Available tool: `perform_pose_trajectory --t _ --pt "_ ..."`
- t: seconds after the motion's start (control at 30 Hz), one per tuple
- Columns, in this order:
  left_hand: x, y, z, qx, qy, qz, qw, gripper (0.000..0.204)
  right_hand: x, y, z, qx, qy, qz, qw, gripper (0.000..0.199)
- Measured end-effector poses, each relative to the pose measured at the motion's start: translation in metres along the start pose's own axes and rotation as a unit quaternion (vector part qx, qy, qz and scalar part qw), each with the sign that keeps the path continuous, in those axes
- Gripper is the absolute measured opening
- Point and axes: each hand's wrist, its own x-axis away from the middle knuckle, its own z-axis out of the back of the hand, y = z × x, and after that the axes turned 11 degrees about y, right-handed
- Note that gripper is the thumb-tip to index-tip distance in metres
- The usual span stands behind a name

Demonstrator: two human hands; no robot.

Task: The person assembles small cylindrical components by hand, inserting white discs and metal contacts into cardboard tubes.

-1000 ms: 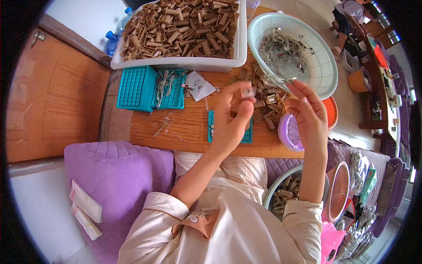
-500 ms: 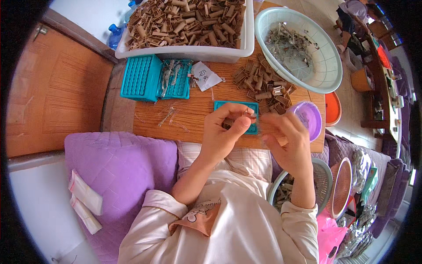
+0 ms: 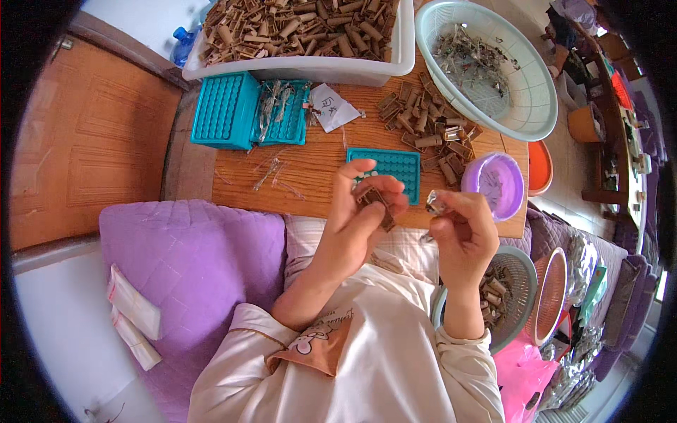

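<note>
Over the table's near edge, my left hand point(image 3: 352, 229) grips a brown plastic casing point(image 3: 384, 217) between thumb and fingers. A short way to its right, my right hand point(image 3: 467, 233) pinches a small shiny metal piece point(image 3: 435, 204), apart from the casing. Just beyond both hands lies a teal tray point(image 3: 402, 169) with rows of small round hollows; my left fingers cover its near-left part. A heap of similar brown casings point(image 3: 423, 116) is spread on the table behind the tray.
A white bin point(image 3: 303, 83) full of brown pieces stands at the back, near a pale green basket point(image 3: 532, 106) of metal bits. Teal stacked trays point(image 3: 222, 109) sit left. A purple bowl point(image 3: 511, 176) is at the right edge; a grey basket point(image 3: 518, 303) of casings stands below.
My hands have moved apart and slightly nearer to me. The brown casing and the metal piece now show clearly, and more of the teal tray is visible.
</note>
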Motion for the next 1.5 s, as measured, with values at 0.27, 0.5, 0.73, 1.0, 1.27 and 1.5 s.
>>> perform_pose_trajectory --t 0.27,0.5,0.73,1.0,1.27,1.5 --pt "0.007 0.000 0.016 -0.128 -0.133 -0.204 0.962 0.041 0.013 -0.026 -0.012 -0.044 -0.012 -0.078 0.996 0.014" --pt "0.012 -0.001 0.018 -0.130 -0.150 -0.221 0.955 0.044 0.013 -0.024 -0.015 -0.045 -0.025 -0.011 0.999 0.016" --pt "0.007 -0.002 0.019 -0.129 -0.162 -0.218 0.954 0.046 0.019 -0.016 -0.018 -0.068 0.016 -0.010 0.998 0.015" --pt "0.006 -0.005 0.020 -0.077 -0.127 -0.141 0.979 0.045 0.012 -0.017 -0.016 0.021 -0.071 0.066 0.995 0.017" --pt "0.008 -0.004 0.007 -0.121 -0.011 -0.109 0.987 0.040 0.026 0.002 -0.028 -0.009 -0.043 -0.015 0.999 0.029" --pt "0.008 -0.003 0.010 -0.118 -0.012 -0.144 0.982 0.037 0.030 0.006 -0.036 -0.177 -0.027 -0.174 0.968 0.034"
